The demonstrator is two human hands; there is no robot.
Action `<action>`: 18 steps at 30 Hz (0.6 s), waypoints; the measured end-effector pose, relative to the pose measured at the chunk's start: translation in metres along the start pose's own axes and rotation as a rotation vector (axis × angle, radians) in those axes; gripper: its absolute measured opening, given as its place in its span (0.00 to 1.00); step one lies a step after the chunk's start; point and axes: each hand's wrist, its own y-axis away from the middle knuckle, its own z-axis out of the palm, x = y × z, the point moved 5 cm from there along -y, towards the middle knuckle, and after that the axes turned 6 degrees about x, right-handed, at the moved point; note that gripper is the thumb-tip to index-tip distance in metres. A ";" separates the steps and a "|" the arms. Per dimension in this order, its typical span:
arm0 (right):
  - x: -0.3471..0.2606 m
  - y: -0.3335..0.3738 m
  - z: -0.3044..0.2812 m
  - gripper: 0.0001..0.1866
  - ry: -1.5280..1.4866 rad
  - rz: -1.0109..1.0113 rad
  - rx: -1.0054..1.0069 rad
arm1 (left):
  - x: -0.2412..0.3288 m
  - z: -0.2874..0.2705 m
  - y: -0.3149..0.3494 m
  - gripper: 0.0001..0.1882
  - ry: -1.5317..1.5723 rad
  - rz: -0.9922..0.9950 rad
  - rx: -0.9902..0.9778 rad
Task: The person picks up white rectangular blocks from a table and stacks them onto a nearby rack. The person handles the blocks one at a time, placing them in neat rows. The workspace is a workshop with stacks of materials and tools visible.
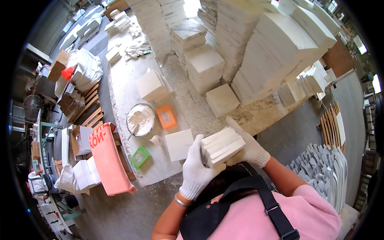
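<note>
Between my two white-gloved hands is a short stack of white marble tiles (pixel 222 146), held on edge close to my body at the front of the worktable. My left hand (pixel 199 170) grips the stack's left side, thumb toward the bottom. Around its right and far side wraps my right hand (pixel 249 146), whose fingertips are partly hidden behind the tiles. Just left of the stack, a single white tile (pixel 179 145) lies flat on the table. Beyond my right hand sits another square tile (pixel 222 100).
On the worktable (pixel 120 88) stand a bowl of white paste (pixel 141 119), an orange box (pixel 166 117), a green box (pixel 140 157), a small white bottle (pixel 156 140) and a tile block (pixel 152 86). Tall tile stacks (pixel 264 60) rise behind. A pink-covered pile (pixel 110 160) flanks the left.
</note>
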 end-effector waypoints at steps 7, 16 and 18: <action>0.025 -0.020 -0.031 0.58 0.237 -0.182 0.118 | -0.085 0.088 -0.019 0.47 0.111 0.117 -0.003; 0.072 -0.020 -0.047 0.50 0.321 -0.270 0.172 | -0.081 0.107 -0.023 0.45 -0.100 0.245 0.074; 0.075 -0.023 -0.045 0.49 0.300 -0.287 0.178 | -0.088 0.109 -0.028 0.45 -0.043 0.195 0.058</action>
